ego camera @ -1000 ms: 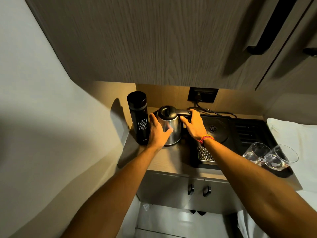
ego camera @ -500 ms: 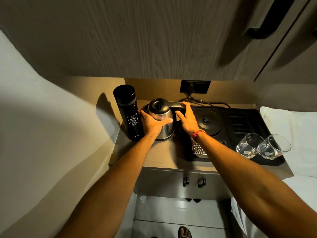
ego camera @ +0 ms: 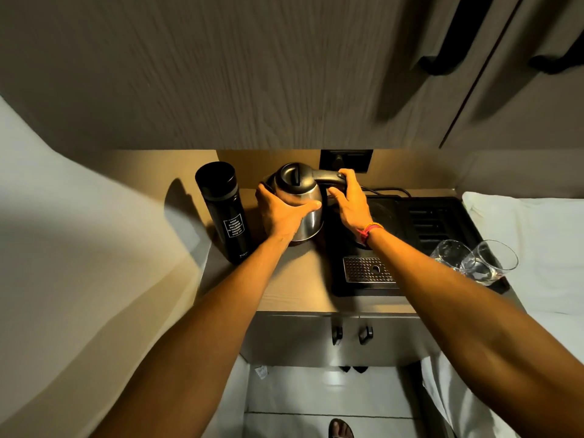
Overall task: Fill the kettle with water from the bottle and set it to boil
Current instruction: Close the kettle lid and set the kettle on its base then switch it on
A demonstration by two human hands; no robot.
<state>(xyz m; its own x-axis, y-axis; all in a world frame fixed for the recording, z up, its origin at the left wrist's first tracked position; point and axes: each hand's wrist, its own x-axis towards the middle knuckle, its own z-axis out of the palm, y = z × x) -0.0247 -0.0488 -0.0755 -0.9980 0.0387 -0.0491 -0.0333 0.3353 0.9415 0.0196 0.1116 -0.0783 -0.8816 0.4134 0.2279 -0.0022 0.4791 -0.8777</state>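
Pale floor tiles fill the bottom of the frame, and above them sits the light wooden countertop (ego camera: 294,289) of a small grey cabinet, lit warmly from under the dark overhead cupboards.

Nearest you on that counter, at centre right, lies a black plastic tray (ego camera: 442,213) with a perforated metal drip grille (ego camera: 368,269) at its front edge. Two clear drinking glasses (ego camera: 474,262) lean together at the tray's right corner, well apart from your work.

Further in, your left hand (ego camera: 279,213) wraps the front of the rounded stainless-steel kettle (ego camera: 301,200), fingers curled around its body, probably to steady it. Your right hand (ego camera: 349,202) is clenched on the kettle's black handle (ego camera: 327,176), thumb over the top, likely where the lid release would be. The kettle's black lid looks shut, and it stands on the bare counter just left of the tray, so filling seems not yet begun.

Just beside the kettle, at centre left, the tall black cylindrical bottle (ego camera: 226,213) with white lettering stands upright and capped, close enough to reach once the lid opens.

Farthest back, a dark wall socket (ego camera: 346,160) holds a plug, its cord trailing down behind the tray.
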